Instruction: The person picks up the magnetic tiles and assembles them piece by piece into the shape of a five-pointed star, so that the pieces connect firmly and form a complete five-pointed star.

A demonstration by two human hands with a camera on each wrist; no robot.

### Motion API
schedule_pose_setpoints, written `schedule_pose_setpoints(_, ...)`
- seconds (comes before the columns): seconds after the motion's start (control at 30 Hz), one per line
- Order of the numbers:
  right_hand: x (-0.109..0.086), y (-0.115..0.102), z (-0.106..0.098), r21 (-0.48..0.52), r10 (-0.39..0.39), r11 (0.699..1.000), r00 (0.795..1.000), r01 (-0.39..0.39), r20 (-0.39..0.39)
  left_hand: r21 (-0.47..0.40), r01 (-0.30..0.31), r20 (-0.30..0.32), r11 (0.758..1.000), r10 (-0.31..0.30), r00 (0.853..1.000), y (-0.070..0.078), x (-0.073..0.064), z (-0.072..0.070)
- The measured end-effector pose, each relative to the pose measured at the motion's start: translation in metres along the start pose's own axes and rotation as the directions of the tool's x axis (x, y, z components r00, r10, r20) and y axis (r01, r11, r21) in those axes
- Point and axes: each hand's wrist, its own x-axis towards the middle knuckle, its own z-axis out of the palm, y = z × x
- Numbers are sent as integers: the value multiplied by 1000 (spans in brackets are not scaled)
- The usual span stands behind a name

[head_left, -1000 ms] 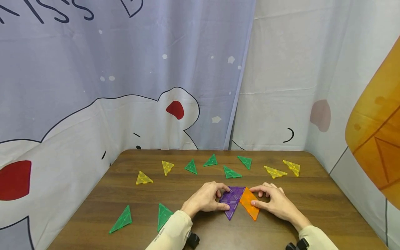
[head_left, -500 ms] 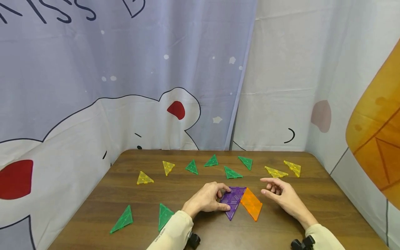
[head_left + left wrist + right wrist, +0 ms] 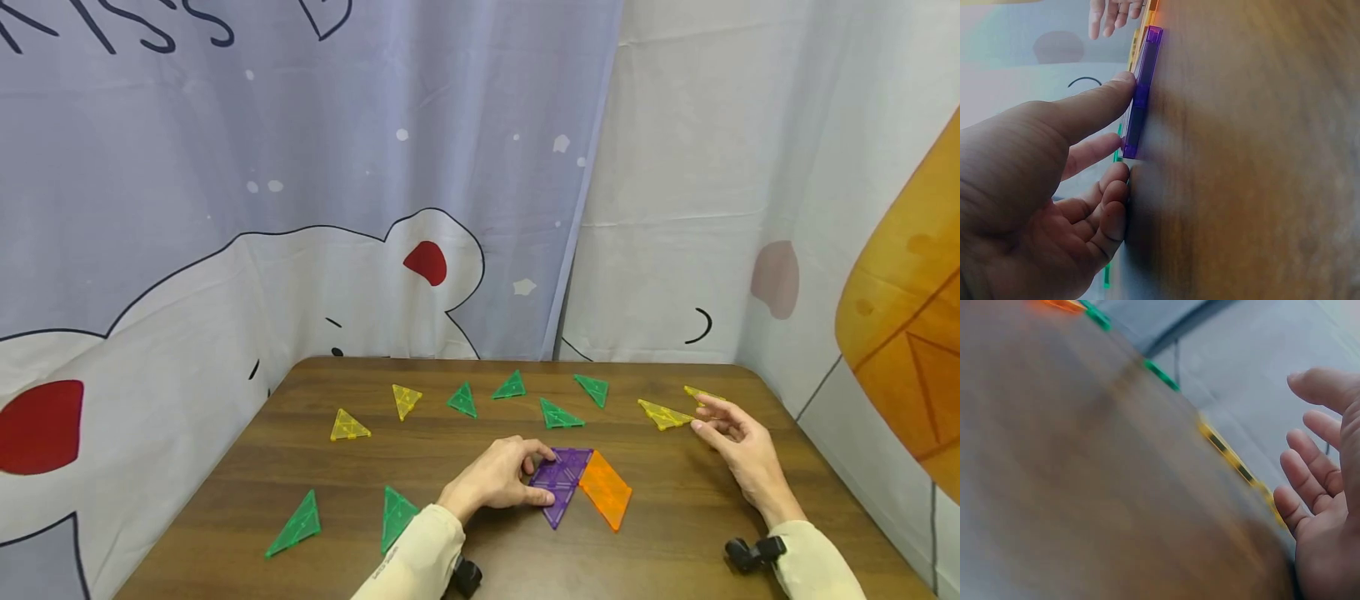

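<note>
In the head view my left hand (image 3: 498, 479) holds a translucent purple magnetic tile (image 3: 562, 477) flat on the table, thumb and forefinger at its left side. The left wrist view shows the thumb on the purple tile (image 3: 1141, 94) and the other fingers bent beside it. An orange tile piece (image 3: 606, 490) meets the purple one at its upper right corner. My right hand (image 3: 742, 454) hovers at the right with fingers loosely bent and nothing in them. Its thumb tip is close to a yellow triangle tile (image 3: 663, 414), and its fingers partly cover another yellow triangle (image 3: 697, 393).
Several green triangles, among them one green tile (image 3: 560, 414), lie along the back of the wooden table (image 3: 300, 442). Two yellow triangles, one being a yellow tile (image 3: 348, 426), are at the back left. A long green triangle (image 3: 296, 525) lies front left; another green tile (image 3: 396, 515) is partly behind the left sleeve.
My right hand has let go of the orange piece and moved right and away, over to the yellow triangles. My left hand has stayed on the purple tile.
</note>
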Motion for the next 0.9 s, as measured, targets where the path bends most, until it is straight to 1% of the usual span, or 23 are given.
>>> schedule_pose_setpoints(0.07, 2, 6, -10, -14, 21, 1000, 999, -21, -39, -9, 0, 5, 1000, 0, 1000, 0, 0, 0)
schedule_pose_setpoints(0.23, 9, 19, -34, -99, 29, 994, 995, -39, -97, -18, 4, 10, 1000, -4, 1000, 0, 0, 0)
schedule_pose_setpoints(0.3, 12, 23, -42, -129, 32, 991, 993, -46, -111, -14, 7, 8, 1000, -6, 1000, 0, 0, 0)
schedule_pose_setpoints(0.43, 14, 28, -51, -156, 39, 986, 992, -58, -117, -9, 7, 7, 1000, -7, 1000, 1, -1, -1)
schedule_pose_setpoints(0.57, 15, 30, -55, -173, 30, 984, 996, -45, -90, -8, 1, 10, 1000, -1, 1000, 1, 0, -1)
schedule_pose_setpoints(0.77, 18, 29, -54, -238, 20, 971, 1000, -18, 5, -6, -14, -1, 1000, 14, 1000, 1, 1, -2)
schedule_pose_setpoints(0.83, 18, 29, -53, -247, 24, 969, 999, -18, 23, -13, -21, -17, 1000, 21, 1000, 1, 2, -2)
schedule_pose_setpoints(0.9, 18, 29, -53, -254, 28, 967, 999, -19, 32, -26, -36, -50, 999, 35, 998, 3, 4, -2)
